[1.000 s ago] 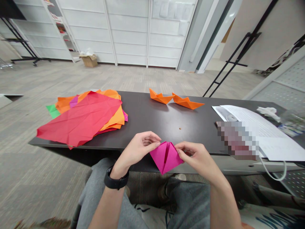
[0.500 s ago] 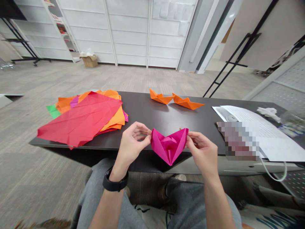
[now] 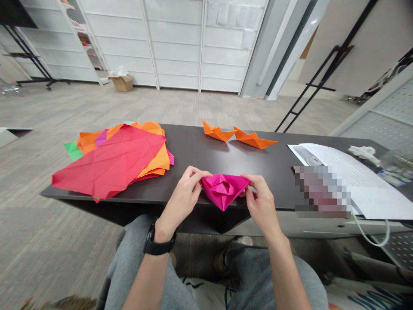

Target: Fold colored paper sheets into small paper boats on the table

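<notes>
A folded magenta paper boat (image 3: pixel 223 189) is held between my two hands at the near edge of the table. My left hand (image 3: pixel 188 189), below a black wristband, pinches its left tip with thumb and fingers. The opposite tip is gripped by my right hand (image 3: pixel 260 198). Its middle shows a small raised peak inside the opened folds, and a pointed end faces me. Farther back on the table stand two orange paper boats (image 3: pixel 218 132), almost end to end.
On the left of the dark table (image 3: pixel 190 148) lies a pile of coloured paper, a creased red sheet (image 3: pixel 109 161) on top. White printed papers (image 3: pixel 361 181), a blurred-out flat item (image 3: pixel 322 189) and a crumpled tissue (image 3: pixel 364 153) lie to the right.
Both hands have shifted slightly, the right one inward to the left. The magenta boat has spread from a deep V into a flatter, wider-opened shape and sits a little higher.
</notes>
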